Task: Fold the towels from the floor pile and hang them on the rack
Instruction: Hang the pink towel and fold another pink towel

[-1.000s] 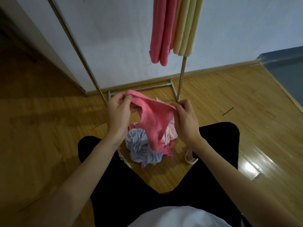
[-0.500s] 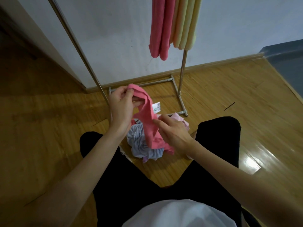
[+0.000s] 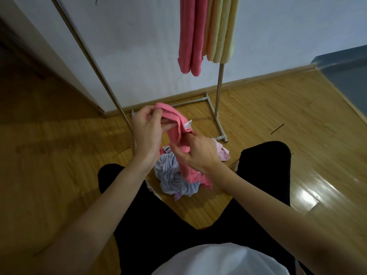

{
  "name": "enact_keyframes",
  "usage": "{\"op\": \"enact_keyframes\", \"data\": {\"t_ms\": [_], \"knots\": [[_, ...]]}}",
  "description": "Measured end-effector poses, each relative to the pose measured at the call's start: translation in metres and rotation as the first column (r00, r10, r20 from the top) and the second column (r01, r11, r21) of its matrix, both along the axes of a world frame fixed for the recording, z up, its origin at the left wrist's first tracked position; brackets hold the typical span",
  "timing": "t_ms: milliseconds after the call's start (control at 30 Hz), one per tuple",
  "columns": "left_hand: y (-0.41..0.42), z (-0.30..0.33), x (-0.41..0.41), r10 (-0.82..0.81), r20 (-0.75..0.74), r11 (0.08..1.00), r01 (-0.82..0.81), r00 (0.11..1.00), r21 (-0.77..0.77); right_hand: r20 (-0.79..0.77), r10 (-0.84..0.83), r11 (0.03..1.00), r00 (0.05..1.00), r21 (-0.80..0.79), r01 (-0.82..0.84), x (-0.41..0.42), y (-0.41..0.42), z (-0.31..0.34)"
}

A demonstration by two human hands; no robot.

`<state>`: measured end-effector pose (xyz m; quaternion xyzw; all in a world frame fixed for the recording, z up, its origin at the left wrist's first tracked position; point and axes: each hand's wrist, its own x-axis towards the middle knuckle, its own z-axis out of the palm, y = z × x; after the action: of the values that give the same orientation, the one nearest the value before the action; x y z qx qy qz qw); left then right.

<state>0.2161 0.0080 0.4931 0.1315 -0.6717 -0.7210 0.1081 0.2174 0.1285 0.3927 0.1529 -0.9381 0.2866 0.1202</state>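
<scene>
Black trousers (image 3: 198,235) (white top (image 3: 218,261))

A room in a home. Wood plank floor (image 3: 297,120), pale painted wall (image 3: 139,46) with wooden skirting. Beyond the gripped cloth, a freestanding metal rack (image 3: 218,104) carries folded pink and yellow towels (image 3: 206,30); beneath the grip, crumpled laundry (image 3: 174,175) sits heaped on the floor.

Both bare forearms reach forward; the left hand (image 3: 146,129) pinches with curled fingers, the right hand (image 3: 198,151) grips lower.
</scene>
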Motion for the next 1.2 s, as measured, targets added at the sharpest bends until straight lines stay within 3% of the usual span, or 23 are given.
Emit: {"op": "enact_keyframes", "data": {"t_ms": [167, 367, 500, 633, 700, 767, 800, 867, 1200], "knots": [[0.000, 0.005, -0.002, 0.002, -0.019, 1.000, -0.002, 1.000, 0.002, -0.063, -0.077, 0.997, 0.995, -0.015, 0.076, -0.007, -0.004, 0.003], [-0.023, 0.012, -0.017, 0.079, 0.013, 0.997, -0.078, 0.997, -0.019, -0.193, 0.185, 0.977, 0.964, -0.072, -0.202, -0.003, 0.028, 0.016], [-0.042, 0.008, -0.021, 0.103, 0.052, 0.986, -0.095, 0.993, -0.135, -0.304, 0.220, 0.965, 0.927, -0.072, -0.253, -0.010, 0.048, 0.030], [-0.057, 0.004, -0.017, 0.098, 0.014, 0.942, -0.088, 0.995, -0.323, -0.264, 0.201, 0.939, 0.943, -0.221, -0.262, -0.023, 0.055, 0.044], [-0.069, 0.000, -0.016, 0.072, -0.010, 0.849, -0.067, 0.997, -0.524, -0.237, 0.207, 0.931, 0.949, -0.250, -0.265, -0.028, 0.058, 0.051], [-0.076, -0.001, -0.015, 0.050, 0.004, 0.668, -0.030, 0.999, -0.743, -0.238, 0.224, 0.939, 0.945, -0.205, -0.275, -0.031, 0.062, 0.058], [-0.078, 0.000, -0.015, 0.047, 0.023, 0.587, -0.009, 0.999, -0.810, -0.241, 0.237, 0.940, 0.941, -0.186, -0.285, -0.033, 0.063, 0.062], [-0.078, 0.006, -0.014, 0.049, 0.050, 0.515, 0.017, 0.998, -0.857, -0.251, 0.255, 0.935, 0.934, -0.183, -0.305, -0.036, 0.066, 0.070], [-0.062, 0.075, -0.027, -0.089, -0.245, 0.608, -0.142, 0.965, -0.781, -0.396, 0.083, 0.909, 0.915, -0.347, -0.233, -0.046, 0.075, 0.119]]}}
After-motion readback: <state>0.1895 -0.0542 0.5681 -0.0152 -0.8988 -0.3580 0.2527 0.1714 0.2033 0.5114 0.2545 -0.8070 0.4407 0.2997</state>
